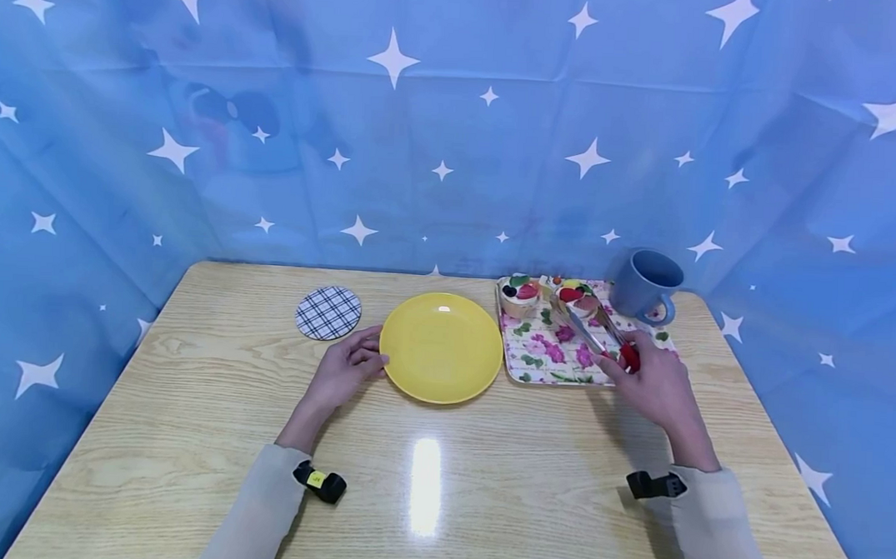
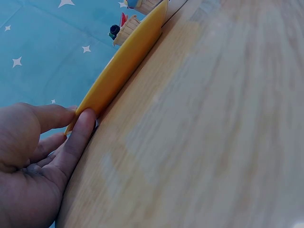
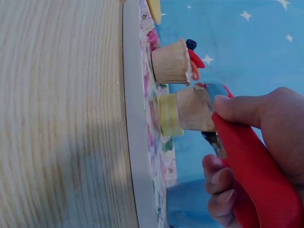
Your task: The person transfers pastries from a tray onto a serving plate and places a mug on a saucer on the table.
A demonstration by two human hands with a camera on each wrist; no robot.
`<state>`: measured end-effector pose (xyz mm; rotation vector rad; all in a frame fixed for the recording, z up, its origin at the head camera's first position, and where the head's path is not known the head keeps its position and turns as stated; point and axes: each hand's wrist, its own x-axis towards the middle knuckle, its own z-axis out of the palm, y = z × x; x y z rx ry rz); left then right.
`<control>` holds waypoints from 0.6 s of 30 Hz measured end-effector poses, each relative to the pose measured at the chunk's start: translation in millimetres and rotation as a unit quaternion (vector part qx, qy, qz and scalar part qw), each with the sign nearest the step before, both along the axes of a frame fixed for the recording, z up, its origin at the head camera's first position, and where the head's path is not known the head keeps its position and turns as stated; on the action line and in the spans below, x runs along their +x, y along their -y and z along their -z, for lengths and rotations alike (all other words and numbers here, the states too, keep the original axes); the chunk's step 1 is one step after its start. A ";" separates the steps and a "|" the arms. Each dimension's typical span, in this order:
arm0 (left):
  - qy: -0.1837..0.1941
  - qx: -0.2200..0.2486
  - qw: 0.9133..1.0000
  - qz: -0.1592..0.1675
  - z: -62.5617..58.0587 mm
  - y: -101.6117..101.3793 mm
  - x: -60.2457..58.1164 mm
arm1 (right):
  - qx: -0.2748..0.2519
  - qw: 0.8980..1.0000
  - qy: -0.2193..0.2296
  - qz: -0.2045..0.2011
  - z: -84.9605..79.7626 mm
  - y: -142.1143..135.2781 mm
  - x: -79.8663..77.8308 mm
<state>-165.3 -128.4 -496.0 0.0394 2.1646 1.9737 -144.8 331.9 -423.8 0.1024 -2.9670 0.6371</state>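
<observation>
My left hand (image 1: 345,368) pinches the left rim of a round yellow plate (image 1: 441,350) between thumb and fingers. In the left wrist view the plate (image 2: 121,66) shows edge-on, low over the wood. My right hand (image 1: 657,380) grips tongs (image 3: 256,175) by their red handles. Their metal arms reach to a fruit-topped cupcake (image 1: 576,302), one on either side of it. A yellow striped block (image 3: 170,115) shows between that cupcake and the tray in the right wrist view. To its left, a second fruit-topped cupcake (image 1: 519,306) stands upright on the floral tray (image 1: 515,362).
A blue mug (image 1: 646,281) stands at the tray's back right corner, its handle toward the front. Left of the plate lies a round checked coaster (image 1: 328,313). Behind the wooden table (image 1: 208,436) hangs a blue curtain (image 1: 455,113) with white stars.
</observation>
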 end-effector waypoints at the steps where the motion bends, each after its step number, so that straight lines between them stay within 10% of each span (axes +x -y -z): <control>1: 0.000 0.000 1.000 0.000 0.1 -0.1 0.0 | -0.001 1.000 0.001 0.000 -0.3 0.1 0.3; 18: 0.003 0.004 1.000 0.002 2.3 0.1 -1.6 | -0.009 1.000 -0.009 -0.002 -7.5 4.7 3.1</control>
